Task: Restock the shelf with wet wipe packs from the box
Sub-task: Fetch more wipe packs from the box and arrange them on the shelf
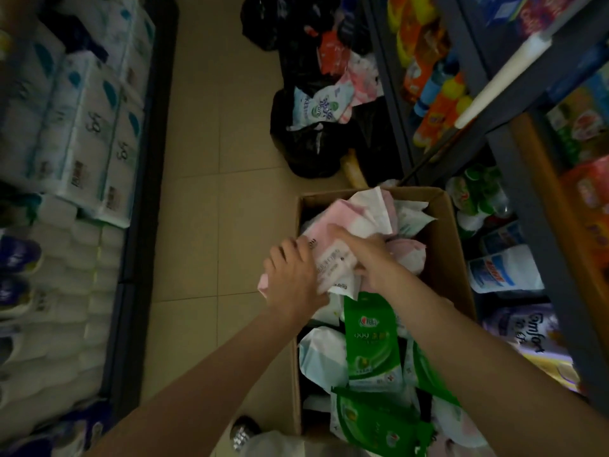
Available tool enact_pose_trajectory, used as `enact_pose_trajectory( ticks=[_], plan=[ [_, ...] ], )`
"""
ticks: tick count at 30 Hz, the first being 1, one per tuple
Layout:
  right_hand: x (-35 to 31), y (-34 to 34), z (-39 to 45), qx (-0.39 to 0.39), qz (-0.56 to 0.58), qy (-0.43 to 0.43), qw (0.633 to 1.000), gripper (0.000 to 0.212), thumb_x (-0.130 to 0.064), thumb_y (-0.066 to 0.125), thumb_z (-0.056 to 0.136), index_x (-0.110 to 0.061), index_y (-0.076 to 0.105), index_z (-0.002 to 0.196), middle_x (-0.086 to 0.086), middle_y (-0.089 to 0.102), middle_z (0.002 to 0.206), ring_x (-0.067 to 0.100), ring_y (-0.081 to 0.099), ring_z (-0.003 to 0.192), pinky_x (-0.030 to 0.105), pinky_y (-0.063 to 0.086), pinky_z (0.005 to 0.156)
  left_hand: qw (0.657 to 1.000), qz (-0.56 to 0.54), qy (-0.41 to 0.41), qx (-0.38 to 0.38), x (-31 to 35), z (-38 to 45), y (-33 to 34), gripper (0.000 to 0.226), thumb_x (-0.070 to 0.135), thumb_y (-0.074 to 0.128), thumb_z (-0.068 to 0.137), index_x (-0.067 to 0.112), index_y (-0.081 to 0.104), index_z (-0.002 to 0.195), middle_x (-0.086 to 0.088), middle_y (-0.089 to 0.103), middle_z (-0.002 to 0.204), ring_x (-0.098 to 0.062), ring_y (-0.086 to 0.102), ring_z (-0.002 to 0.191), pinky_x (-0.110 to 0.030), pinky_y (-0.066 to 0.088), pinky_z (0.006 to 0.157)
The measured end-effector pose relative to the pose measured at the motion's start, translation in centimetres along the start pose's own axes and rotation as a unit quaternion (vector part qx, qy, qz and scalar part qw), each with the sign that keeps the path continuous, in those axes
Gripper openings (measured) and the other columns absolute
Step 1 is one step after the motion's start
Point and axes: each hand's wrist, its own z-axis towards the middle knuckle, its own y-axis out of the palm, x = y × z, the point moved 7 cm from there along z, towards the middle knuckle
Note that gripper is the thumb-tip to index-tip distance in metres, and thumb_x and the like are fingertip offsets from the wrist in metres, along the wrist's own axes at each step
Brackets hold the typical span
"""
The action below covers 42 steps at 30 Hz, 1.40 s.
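Note:
An open cardboard box (445,232) stands on the floor, filled with wet wipe packs. Green packs (372,341) lie at its near end, pink and white ones at its far end. Both my hands hold a bundle of pink and white packs (336,262) over the box's left wall. My left hand (293,278) grips the bundle from the left side. My right hand (365,255) grips it from the top right. The shelf (534,206) on the right holds bottles and refill pouches.
Black bags (306,140) with more wipe packs lie on the tiled floor beyond the box. A low shelf (66,159) of tissue rolls runs along the left. Bare tiles (211,225) separate it from the box.

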Motion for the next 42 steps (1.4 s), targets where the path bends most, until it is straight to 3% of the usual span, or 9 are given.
enact_pose_trajectory(
  ticks=[4,6,9,11,14,18,25,32,42],
  plan=[
    [-0.5,-1.7,-0.3,0.143,-0.042,-0.075,0.986,0.107,-0.042,0.082,0.057,-0.017,0.021,0.141,0.011,0.039,0.139,0.032,0.042,0.126,0.047,0.041,0.102,0.991,0.046,0.121,0.038,-0.7,-1.8,1.4,0.114,0.059,0.082,0.02,0.004,0.043,0.111,-0.013,0.061,0.092,-0.025,0.058,0.07,-0.031,0.052,0.057],
    [-3.4,-1.5,-1.6,0.152,-0.28,-0.17,0.933,0.099,-0.044,0.078,0.066,-0.02,0.021,0.143,0.01,0.022,0.149,0.033,0.023,0.137,0.047,0.03,0.109,0.981,0.038,0.183,0.057,-0.7,-2.5,1.3,0.115,0.063,0.082,0.02,0.005,0.043,0.112,-0.012,0.063,0.094,-0.024,0.061,0.073,-0.029,0.054,0.059],
    [-7.0,4.1,-3.0,-0.057,-0.653,-0.313,0.687,0.097,-0.045,0.077,0.067,-0.029,0.021,0.144,0.005,0.016,0.152,0.029,0.016,0.14,0.046,0.022,0.111,0.951,0.028,0.297,0.08,0.1,-3.8,0.9,0.111,0.061,0.083,0.019,0.009,0.044,0.109,-0.007,0.066,0.093,-0.018,0.064,0.072,-0.023,0.054,0.06],
    [-5.0,6.4,-2.6,-0.209,-0.786,-0.243,0.529,0.104,-0.047,0.079,0.063,-0.034,0.017,0.145,0.003,0.021,0.151,0.027,0.022,0.138,0.046,0.028,0.11,0.939,0.009,0.335,0.077,0.5,-4.9,1.4,0.106,0.059,0.083,0.021,0.012,0.043,0.107,-0.004,0.068,0.093,-0.017,0.065,0.074,-0.021,0.054,0.061],
    [-2.2,5.7,-1.4,-0.231,-0.887,-0.145,0.372,0.127,-0.053,0.081,0.056,-0.029,-0.002,0.149,0.003,0.008,0.156,0.027,0.013,0.143,0.05,0.023,0.113,0.971,-0.104,0.215,0.004,-1.3,-5.2,3.7,0.1,0.051,0.084,0.024,0.013,0.04,0.105,-0.009,0.061,0.097,-0.023,0.057,0.084,-0.031,0.056,0.065],
    [-1.5,5.0,-2.5,-0.235,-0.876,-0.232,0.35,0.132,-0.055,0.08,0.056,-0.025,-0.01,0.148,0.009,-0.003,0.155,0.029,0.002,0.143,0.051,0.006,0.116,0.975,-0.182,0.051,-0.118,-4.0,-4.5,6.1,0.109,0.054,0.077,0.058,0.009,0.016,0.137,-0.015,0.037,0.132,-0.031,0.038,0.122,-0.042,0.034,0.106],
    [-0.4,5.7,-5.1,-0.182,-0.846,-0.388,0.318,0.101,-0.055,0.07,0.064,-0.013,0.018,0.139,0.008,0.029,0.13,0.027,0.033,0.116,0.041,0.025,0.1,0.972,-0.146,0.091,-0.162,-3.9,-3.7,6.1,0.098,0.052,0.072,0.064,0.009,0.023,0.137,-0.005,0.038,0.13,-0.022,0.038,0.121,-0.035,0.033,0.106],
    [-7.0,10.8,-12.3,-0.085,-0.805,-0.461,0.363,0.093,-0.051,0.072,0.06,-0.015,0.028,0.133,0.005,0.035,0.127,0.028,0.038,0.111,0.041,0.03,0.093,0.993,-0.061,0.098,-0.033,-10.0,-3.0,-5.2,0.083,0.048,0.068,0.067,0.011,0.03,0.131,-0.004,0.04,0.125,-0.022,0.039,0.114,-0.03,0.033,0.097],
    [-18.7,33.9,-41.0,0.111,-0.572,-0.769,0.262,0.093,-0.048,0.072,0.027,-0.012,0.052,0.111,0.006,0.057,0.098,0.03,0.053,0.077,0.04,0.044,0.069,0.949,0.19,0.011,0.251,-33.6,-17.6,-35.6,0.089,0.057,0.065,0.051,0.007,0.045,0.122,-0.006,0.052,0.11,-0.027,0.053,0.098,-0.032,0.043,0.086]
  ],
)
